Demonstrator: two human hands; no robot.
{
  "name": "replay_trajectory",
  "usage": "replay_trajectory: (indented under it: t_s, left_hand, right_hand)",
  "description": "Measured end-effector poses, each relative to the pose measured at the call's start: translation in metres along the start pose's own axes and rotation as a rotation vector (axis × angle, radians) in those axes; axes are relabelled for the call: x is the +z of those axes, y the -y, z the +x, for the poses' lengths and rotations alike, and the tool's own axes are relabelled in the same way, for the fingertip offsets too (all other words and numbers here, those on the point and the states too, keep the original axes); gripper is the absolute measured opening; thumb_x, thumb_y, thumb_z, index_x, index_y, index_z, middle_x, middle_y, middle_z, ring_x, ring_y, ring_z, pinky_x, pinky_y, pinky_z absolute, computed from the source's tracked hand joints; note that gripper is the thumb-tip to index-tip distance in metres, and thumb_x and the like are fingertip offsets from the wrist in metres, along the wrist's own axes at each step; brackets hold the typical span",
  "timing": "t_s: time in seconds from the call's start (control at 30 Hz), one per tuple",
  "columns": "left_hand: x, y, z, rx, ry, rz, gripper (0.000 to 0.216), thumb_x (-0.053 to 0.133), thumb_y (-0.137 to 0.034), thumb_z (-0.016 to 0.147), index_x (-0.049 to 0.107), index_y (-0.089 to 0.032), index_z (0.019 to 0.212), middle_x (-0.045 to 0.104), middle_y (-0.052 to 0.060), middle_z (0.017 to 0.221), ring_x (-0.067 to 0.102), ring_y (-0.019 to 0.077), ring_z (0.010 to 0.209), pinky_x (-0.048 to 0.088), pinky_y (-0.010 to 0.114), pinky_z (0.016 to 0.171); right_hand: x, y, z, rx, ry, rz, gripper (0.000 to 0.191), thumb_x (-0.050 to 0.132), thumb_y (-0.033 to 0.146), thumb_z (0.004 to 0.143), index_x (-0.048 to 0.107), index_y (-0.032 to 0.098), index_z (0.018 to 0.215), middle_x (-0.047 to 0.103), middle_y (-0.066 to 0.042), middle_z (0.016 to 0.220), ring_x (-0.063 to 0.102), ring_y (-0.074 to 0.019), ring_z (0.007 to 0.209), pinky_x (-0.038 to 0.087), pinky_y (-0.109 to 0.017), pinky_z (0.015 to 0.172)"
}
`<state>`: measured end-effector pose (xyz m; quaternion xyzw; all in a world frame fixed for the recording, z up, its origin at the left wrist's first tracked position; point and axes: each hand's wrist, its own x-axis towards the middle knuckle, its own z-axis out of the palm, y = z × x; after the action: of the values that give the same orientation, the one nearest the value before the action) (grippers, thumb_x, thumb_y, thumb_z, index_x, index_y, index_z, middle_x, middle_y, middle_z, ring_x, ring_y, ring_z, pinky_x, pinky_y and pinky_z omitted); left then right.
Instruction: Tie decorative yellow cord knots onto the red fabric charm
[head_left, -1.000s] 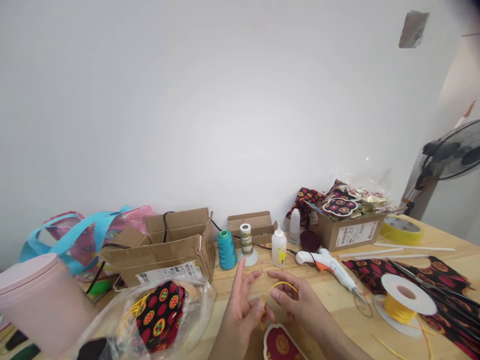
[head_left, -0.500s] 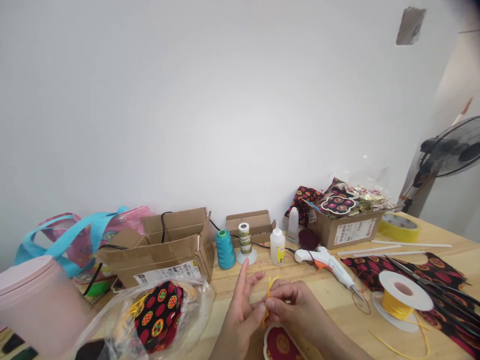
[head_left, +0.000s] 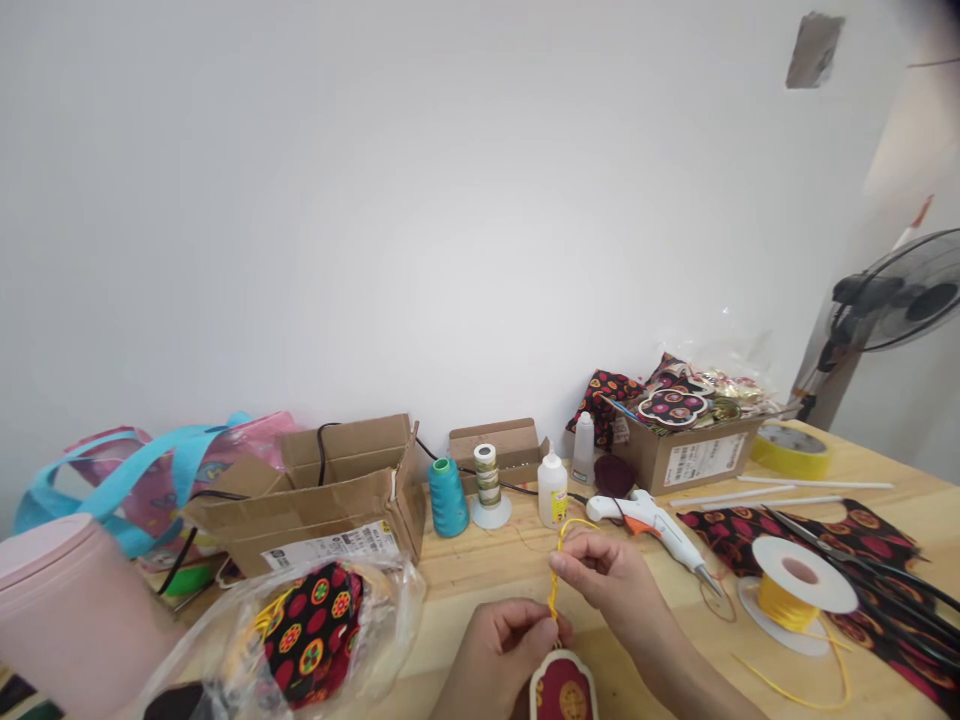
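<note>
My left hand (head_left: pixel 501 640) is closed in a pinch on the lower end of a yellow cord (head_left: pixel 556 585), right at the top of a red and gold ornament (head_left: pixel 562 692) near the bottom edge. My right hand (head_left: pixel 606 575) is also closed, pinching the same cord higher up, and a small loop of cord stands above its fingers. The cord runs taut and nearly upright between the two hands, over the wooden table (head_left: pixel 480 570).
A glue gun (head_left: pixel 652 522), glue bottle (head_left: pixel 553 489), teal thread cone (head_left: pixel 448 497) and small spool (head_left: pixel 488 487) stand behind my hands. A yellow cord reel (head_left: pixel 797 593) and patterned fabric (head_left: pixel 870 560) lie to the right. Cardboard boxes (head_left: pixel 330 500), a plastic bag (head_left: pixel 315 630) and pink tub (head_left: pixel 64 610) are left.
My left hand went from open fingers to a closed pinch and dropped lower. My right hand rose, drawing the cord up straight. The ornament now hangs nearer the bottom edge.
</note>
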<state>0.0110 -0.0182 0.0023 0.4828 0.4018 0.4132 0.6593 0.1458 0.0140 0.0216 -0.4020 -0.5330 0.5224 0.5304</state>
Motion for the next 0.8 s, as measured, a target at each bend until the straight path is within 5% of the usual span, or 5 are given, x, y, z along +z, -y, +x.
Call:
replay_trajectory:
  t_s: [0.2,0.37,0.5,0.67,0.8]
  left_hand:
    - [-0.007,0.000,0.002,0.030,-0.117,-0.059,0.021,0.070,-0.027,0.049,0.055,-0.013,0.051,0.049,-0.005,0.045,0.041,0.0077,0.044,0.030,0.020,0.047]
    - [-0.005,-0.007,0.001,0.190,-0.224,0.220,0.020,0.069,-0.025,0.051,0.053,-0.014,0.048,0.046,-0.004,0.045,0.040,0.0089,0.047,0.030,0.020,0.047]
    - [0.004,-0.006,-0.003,0.229,-0.045,0.111,0.024,0.061,-0.036,0.060,0.057,-0.013,0.055,0.051,0.000,0.057,0.044,0.0101,0.052,0.034,0.021,0.050]
    - [0.009,-0.001,-0.004,0.083,0.158,-0.034,0.026,0.058,-0.036,0.064,0.063,-0.014,0.076,0.063,0.007,0.072,0.054,0.0130,0.059,0.040,0.025,0.059]
    - [0.006,-0.003,-0.003,0.067,-0.058,-0.009,0.020,0.069,-0.027,0.052,0.065,-0.014,0.067,0.065,0.005,0.063,0.056,0.0158,0.061,0.041,0.026,0.060]
  right_hand:
    - [0.000,0.000,-0.001,0.019,0.013,-0.025,0.026,0.065,0.038,0.055,0.054,0.015,0.048,0.040,0.004,0.049,0.029,-0.0060,0.043,0.024,-0.020,0.041]
    - [0.002,0.004,-0.004,-0.067,0.062,0.000,0.024,0.064,0.035,0.057,0.054,0.016,0.047,0.042,0.003,0.052,0.035,-0.0085,0.049,0.028,-0.021,0.045]
    - [-0.001,0.010,-0.006,-0.081,0.021,0.027,0.023,0.064,0.034,0.058,0.053,0.017,0.047,0.040,0.004,0.051,0.034,-0.0081,0.047,0.027,-0.021,0.044]
    - [-0.005,0.015,-0.006,-0.053,-0.064,0.010,0.024,0.062,0.033,0.062,0.051,0.017,0.048,0.036,0.005,0.045,0.029,-0.0073,0.043,0.023,-0.021,0.042]
    - [-0.006,0.012,-0.004,-0.046,-0.083,0.030,0.024,0.062,0.036,0.061,0.051,0.017,0.050,0.034,0.006,0.044,0.027,-0.0067,0.042,0.022,-0.022,0.041]
